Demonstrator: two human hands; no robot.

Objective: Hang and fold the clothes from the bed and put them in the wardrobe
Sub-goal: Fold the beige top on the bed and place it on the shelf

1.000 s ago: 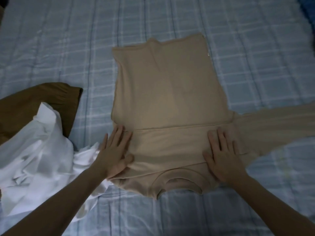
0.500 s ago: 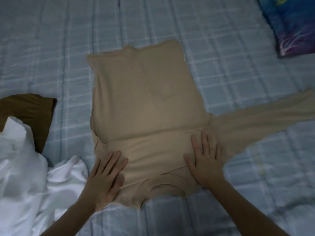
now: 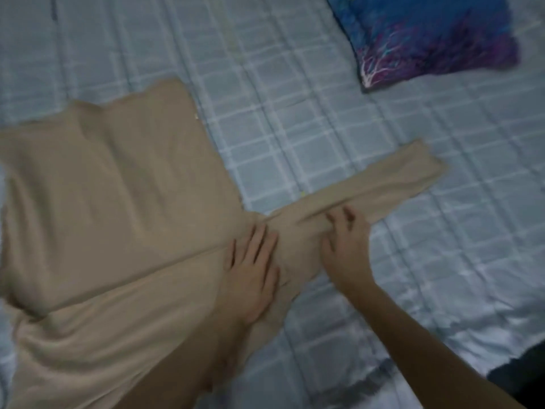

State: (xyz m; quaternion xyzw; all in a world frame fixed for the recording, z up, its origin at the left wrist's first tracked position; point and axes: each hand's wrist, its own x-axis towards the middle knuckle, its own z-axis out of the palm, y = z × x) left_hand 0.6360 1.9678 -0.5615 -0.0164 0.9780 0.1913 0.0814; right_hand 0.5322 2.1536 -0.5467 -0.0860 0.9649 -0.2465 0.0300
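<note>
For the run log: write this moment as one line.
left hand flat on beige top | right hand on its sleeve | bed | fold unfinished

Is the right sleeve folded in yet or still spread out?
Still spread: the sleeve stretches out across the bedsheet, away from the shirt body.

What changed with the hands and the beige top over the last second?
Both hands moved right along the top. The left hand, earlier at the top's left edge, now presses flat near the armpit. The right hand moved onto the sleeve, fingers curled on its fold. The top's body stayed spread on the bed, sleeve still out to the right.
</note>
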